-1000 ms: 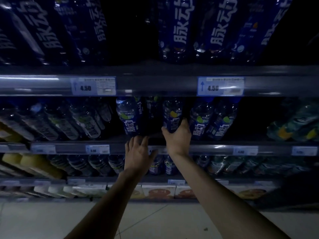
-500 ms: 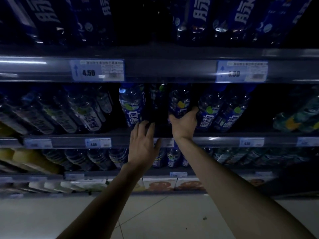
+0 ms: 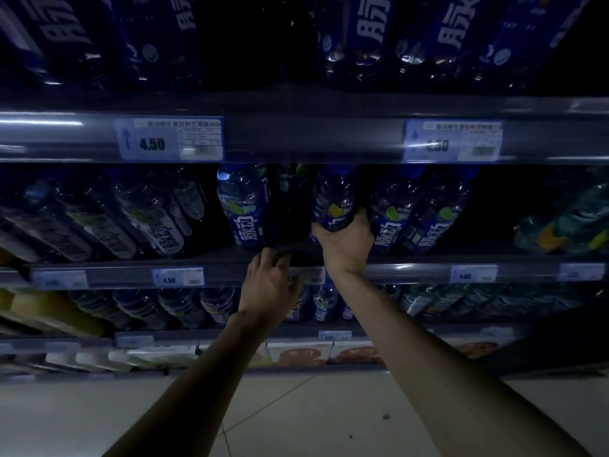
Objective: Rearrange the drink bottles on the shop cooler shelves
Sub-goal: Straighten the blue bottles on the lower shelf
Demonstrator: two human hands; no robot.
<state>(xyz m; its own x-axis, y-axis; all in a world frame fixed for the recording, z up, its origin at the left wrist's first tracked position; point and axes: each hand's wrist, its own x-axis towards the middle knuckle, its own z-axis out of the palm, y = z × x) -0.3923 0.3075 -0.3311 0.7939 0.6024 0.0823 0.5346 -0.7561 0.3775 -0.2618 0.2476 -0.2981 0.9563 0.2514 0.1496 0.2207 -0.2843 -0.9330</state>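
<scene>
A blue-labelled drink bottle [image 3: 333,202] with a yellow fruit mark stands on the middle cooler shelf [image 3: 412,270]. My right hand [image 3: 346,245] grips its lower part from below, fingers curled round it. To its left stands another blue bottle [image 3: 242,209] with a green mark, and a dark gap lies between the two. My left hand [image 3: 270,285] reaches to the shelf edge under that gap, its fingertips bent over the lip and holding nothing that I can see.
Two more blue bottles [image 3: 418,212] stand right of the held one. Pale-labelled bottles [image 3: 155,222] fill the left, teal ones [image 3: 566,222] the far right. Large blue bottles [image 3: 369,34] line the shelf above. Lower shelves carry more bottles [image 3: 184,305] and cartons [image 3: 296,352].
My left hand rose from below the shelf to its front edge under the gap. My right hand kept its grip on the bottle. The camera moved closer.
</scene>
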